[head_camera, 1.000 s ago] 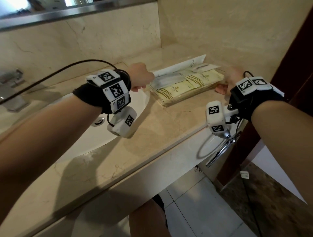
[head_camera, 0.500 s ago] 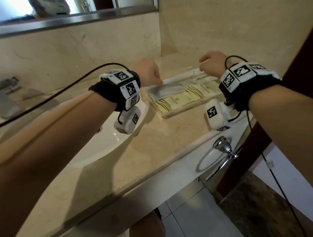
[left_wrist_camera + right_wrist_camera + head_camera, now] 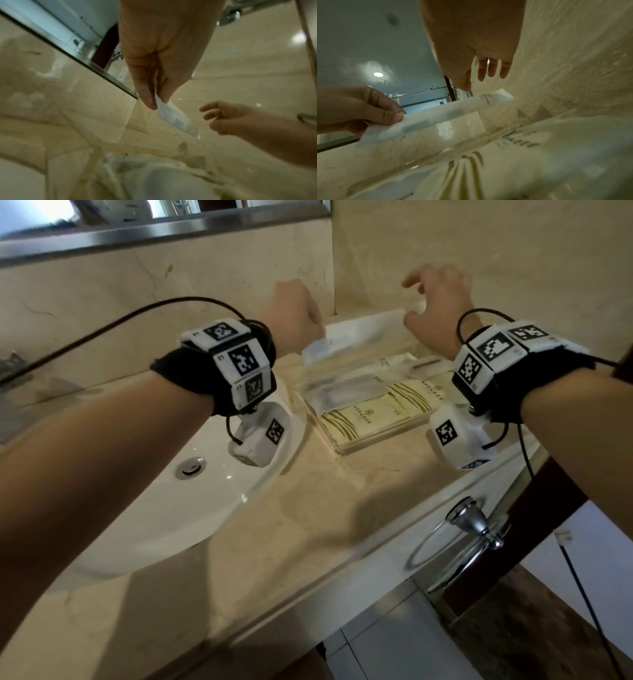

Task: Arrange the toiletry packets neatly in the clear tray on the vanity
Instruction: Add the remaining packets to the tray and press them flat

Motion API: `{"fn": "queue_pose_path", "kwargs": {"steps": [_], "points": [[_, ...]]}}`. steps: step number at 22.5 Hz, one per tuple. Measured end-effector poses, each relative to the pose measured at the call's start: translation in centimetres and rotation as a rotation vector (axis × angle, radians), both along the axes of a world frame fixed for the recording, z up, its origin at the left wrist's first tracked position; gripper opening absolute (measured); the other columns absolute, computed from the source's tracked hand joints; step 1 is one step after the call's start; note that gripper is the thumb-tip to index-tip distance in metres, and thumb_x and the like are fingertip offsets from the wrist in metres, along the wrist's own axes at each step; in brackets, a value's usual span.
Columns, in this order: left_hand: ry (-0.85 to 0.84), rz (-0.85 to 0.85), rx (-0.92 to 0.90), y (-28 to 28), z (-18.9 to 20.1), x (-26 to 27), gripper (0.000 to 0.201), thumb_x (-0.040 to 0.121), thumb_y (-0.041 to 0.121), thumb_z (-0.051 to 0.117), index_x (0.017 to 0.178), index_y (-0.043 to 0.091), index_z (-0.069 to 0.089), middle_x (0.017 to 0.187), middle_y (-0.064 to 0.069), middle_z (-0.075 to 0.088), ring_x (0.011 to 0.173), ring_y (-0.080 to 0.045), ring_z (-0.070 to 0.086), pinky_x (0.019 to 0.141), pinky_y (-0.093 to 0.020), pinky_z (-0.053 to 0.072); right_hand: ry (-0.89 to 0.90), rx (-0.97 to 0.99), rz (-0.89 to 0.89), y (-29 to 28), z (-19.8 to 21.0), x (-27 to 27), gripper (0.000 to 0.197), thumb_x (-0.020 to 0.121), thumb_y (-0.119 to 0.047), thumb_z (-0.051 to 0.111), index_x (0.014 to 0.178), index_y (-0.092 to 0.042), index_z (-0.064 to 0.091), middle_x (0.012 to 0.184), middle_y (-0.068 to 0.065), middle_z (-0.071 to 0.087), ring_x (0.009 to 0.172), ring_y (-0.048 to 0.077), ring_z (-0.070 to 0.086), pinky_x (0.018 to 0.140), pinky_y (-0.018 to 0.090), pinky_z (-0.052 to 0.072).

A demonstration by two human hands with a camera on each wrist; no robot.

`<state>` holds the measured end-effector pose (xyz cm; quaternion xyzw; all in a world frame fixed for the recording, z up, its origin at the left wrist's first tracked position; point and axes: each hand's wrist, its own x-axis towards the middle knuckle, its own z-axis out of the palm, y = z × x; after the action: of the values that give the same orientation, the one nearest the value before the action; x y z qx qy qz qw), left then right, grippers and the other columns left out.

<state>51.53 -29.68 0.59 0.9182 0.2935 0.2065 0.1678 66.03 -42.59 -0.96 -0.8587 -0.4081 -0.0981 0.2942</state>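
A clear tray (image 3: 346, 448) sits on the marble vanity by the corner and holds yellow striped packets (image 3: 370, 416) with a translucent packet (image 3: 342, 390) on top. Above its back edge, my left hand (image 3: 317, 335) pinches the left end of a long white packet (image 3: 363, 332) between thumb and fingers (image 3: 145, 94). The same packet (image 3: 445, 115) slants up towards the side wall. My right hand (image 3: 414, 299) hovers at the packet's right end with its fingers (image 3: 488, 70) spread and holding nothing. Whether its thumb touches the packet I cannot tell.
A white sink basin (image 3: 171, 491) with a metal drain (image 3: 190, 466) lies left of the tray. The marble side wall (image 3: 479, 251) stands close behind my right hand. A chrome towel ring (image 3: 469, 529) hangs below the counter's front edge. A mirror ledge (image 3: 164, 231) runs along the back wall.
My right hand has risen from the tray's right side to the long packet's right end and spread its fingers. My left hand has lifted that packet's left end.
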Motion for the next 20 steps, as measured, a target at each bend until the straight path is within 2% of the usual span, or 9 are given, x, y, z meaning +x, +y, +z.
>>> {"fn": "queue_pose_path", "kwargs": {"steps": [1,3,5,7,11,12,14,16,20], "points": [[-0.05,0.03,-0.143,0.0,0.5,-0.2,0.01,0.087,0.001,0.058,0.084,0.003,0.066,0.069,-0.003,0.059,0.046,-0.004,0.061,0.053,-0.019,0.056,-0.008,0.066,0.045,-0.4,0.0,-0.1,0.045,0.086,-0.011,0.052,0.13,-0.019,0.048,0.132,0.011,0.045,0.128,0.027,0.034,0.102,0.036,0.034],[-0.068,0.075,-0.434,-0.4,0.7,-0.8,0.01,0.09,-0.001,0.055,0.082,0.005,0.059,0.072,-0.005,0.054,0.049,-0.008,0.059,0.045,-0.015,0.054,-0.011,0.041,0.165,-1.3,0.0,-0.5,0.045,0.086,-0.014,0.056,0.13,-0.021,0.049,0.131,0.009,0.047,0.128,0.026,0.036,0.102,0.034,0.033],[-0.003,0.103,-0.596,-0.8,0.0,-1.0,0.018,0.092,-0.002,0.053,0.075,0.005,0.056,0.073,-0.005,0.051,0.058,-0.011,0.054,0.044,-0.014,0.052,-0.052,-0.165,0.263,-1.6,-0.3,-0.2,0.045,0.085,-0.019,0.062,0.129,-0.023,0.052,0.132,0.008,0.049,0.128,0.025,0.038,0.105,0.038,0.032],[0.074,0.124,-0.612,-0.9,-1.0,-1.1,0.018,0.091,-0.003,0.053,0.075,0.004,0.055,0.072,-0.004,0.05,0.055,-0.011,0.054,0.042,-0.013,0.051,-0.116,-0.392,0.287,-1.3,-0.7,0.1,0.042,0.087,-0.022,0.061,0.128,-0.024,0.055,0.136,0.008,0.048,0.13,0.026,0.038,0.109,0.041,0.031],[0.148,0.082,-0.484,-1.4,-1.9,-1.0,0.006,0.09,-0.001,0.055,0.09,0.003,0.06,0.074,-0.007,0.058,0.045,-0.01,0.059,0.043,-0.014,0.052,-0.023,-0.464,0.278,-0.9,-1.3,-0.4,0.039,0.094,-0.019,0.047,0.131,-0.025,0.055,0.143,0.006,0.047,0.128,0.025,0.046,0.105,0.033,0.035],[0.188,0.048,-0.384,-1.6,-2.1,-1.0,0.008,0.089,-0.001,0.056,0.091,0.003,0.062,0.076,-0.007,0.06,0.051,-0.013,0.061,0.046,-0.015,0.053,0.011,-0.499,0.266,-0.8,-1.6,-0.7,0.04,0.095,-0.019,0.043,0.133,-0.026,0.053,0.145,0.006,0.046,0.128,0.025,0.046,0.105,0.031,0.036],[0.238,-0.003,-0.068,-1.9,-2.3,-0.8,0.014,0.085,0.0,0.059,0.094,0.003,0.069,0.087,-0.009,0.067,0.074,-0.021,0.065,0.065,-0.024,0.056,0.034,-0.574,0.244,-0.6,-2.2,-1.1,0.043,0.097,-0.019,0.039,0.139,-0.026,0.046,0.149,0.007,0.04,0.134,0.025,0.04,0.108,0.03,0.032],[0.243,-0.077,0.209,-2.1,-2.2,-0.7,0.018,0.084,0.005,0.06,0.098,0.006,0.071,0.104,-0.009,0.069,0.096,-0.024,0.064,0.08,-0.03,0.05,0.039,-0.611,0.239,-0.3,-2.7,-1.3,0.046,0.099,-0.021,0.037,0.145,-0.024,0.037,0.152,0.007,0.035,0.139,0.026,0.034,0.112,0.031,0.027],[0.307,-0.329,0.3,-2.9,-2.8,-1.2,0.022,0.086,0.016,0.059,0.103,0.011,0.072,0.103,-0.004,0.071,0.086,-0.013,0.059,0.075,-0.02,0.038,-0.06,-0.532,0.176,-0.3,-2.7,-1.0,0.042,0.093,-0.019,0.05,0.134,-0.017,0.046,0.137,0.012,0.046,0.124,0.029,0.046,0.102,0.036,0.038]]}}
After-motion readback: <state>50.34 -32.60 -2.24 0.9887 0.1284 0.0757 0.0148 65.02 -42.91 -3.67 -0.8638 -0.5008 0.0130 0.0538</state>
